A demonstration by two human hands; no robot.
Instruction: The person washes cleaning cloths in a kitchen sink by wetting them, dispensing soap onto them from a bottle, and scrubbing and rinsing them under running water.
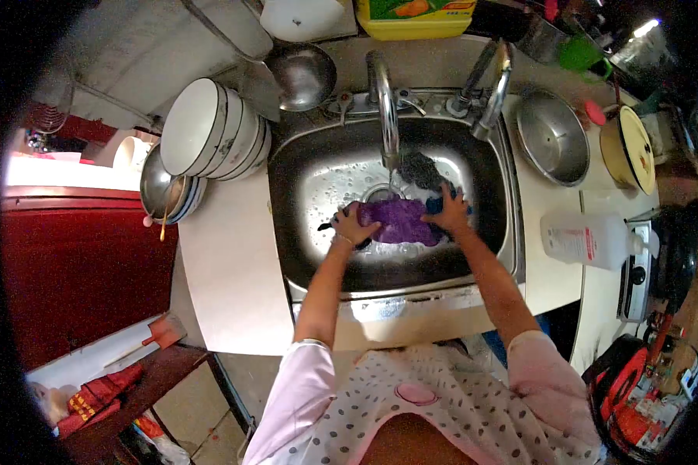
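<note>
A wet purple cloth (pixel 399 221) lies in the metal sink (pixel 295 267), below the running tap (pixel 385 108). At its left edge rests my left hand (pixel 354 225), fingers apart, the thumb reaching onto the cloth. My right hand (pixel 453 215) is spread at the right edge, its thumb touching the purple fabric. Dark blue material (pixel 434 206) shows beside the right fingers; its kind is unclear. Behind the cloth sits a dark grey, mesh-like bunch (pixel 419 169). Something black pokes out left of my left hand.
Stacked white bowls (pixel 198 128) and a metal ladle (pixel 302 76) are at the left back. A second spout (pixel 498 93) stands behind the sink. To the right are a steel basin (pixel 552 138), a yellow pot (pixel 628 151) and a white plastic bottle (pixel 585 240).
</note>
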